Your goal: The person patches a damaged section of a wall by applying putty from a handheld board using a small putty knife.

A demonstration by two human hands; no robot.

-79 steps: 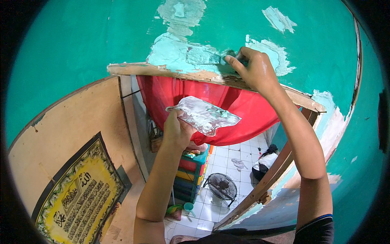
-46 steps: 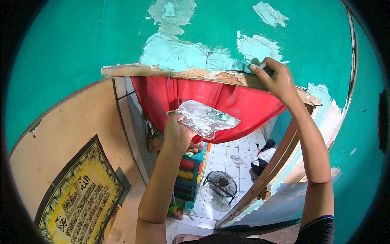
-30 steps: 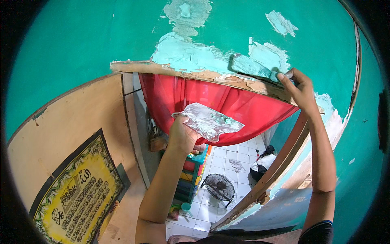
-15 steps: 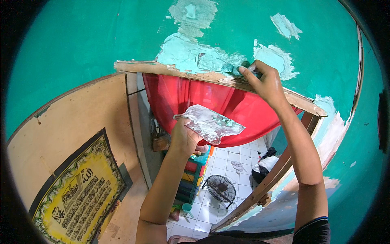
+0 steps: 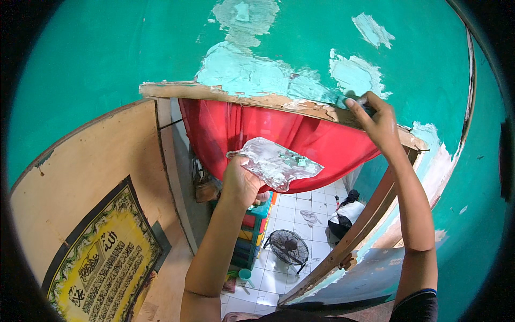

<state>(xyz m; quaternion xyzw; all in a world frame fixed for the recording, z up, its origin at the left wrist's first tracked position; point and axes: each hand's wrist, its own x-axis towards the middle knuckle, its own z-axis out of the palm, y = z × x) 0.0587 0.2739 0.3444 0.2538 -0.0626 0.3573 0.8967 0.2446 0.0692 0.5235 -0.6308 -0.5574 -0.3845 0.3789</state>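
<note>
Right hand [image 5: 380,119]: right of upper middle, closed round the scraper's handle, thumb along the near side, the other fingers curled behind and partly hidden.
Scraper [image 5: 322,92]: upper middle, reaching left from the right hand; its putty-coated blade seems to lie against the wall just above the beam, though the matching colours blur its edges.
Left hand [image 5: 244,182]: centre of the frame, pinching the sheet at its left edge, thumb on top, fingers underneath.
Sheet [image 5: 276,163]: centre, clear, smeared with white and pale green putty, held out in front of the curtain and well apart from the scraper.
Putty [image 5: 236,70]: top centre, a pale green band along the beam, with a greyer patch rising to the upper edge and two separate patches toward the upper right.
Wall [image 5: 134,48]: green, filling the top of the frame.
Beam [image 5: 252,101]: upper middle, bare wood in places, sloping down to the right.
Curtain [image 5: 322,140]: red, hanging below the beam, behind the sheet.
Poster [image 5: 102,260]: lower left, yellow with a dark border and black lettering.
Drawers [image 5: 247,241]: lower middle, many-coloured, right of the left forearm.
Fan [image 5: 288,246]: lower middle, black, on white tiles [image 5: 276,284].
Dipper [image 5: 245,275]: lower middle, green, near the drawers' foot.
</note>
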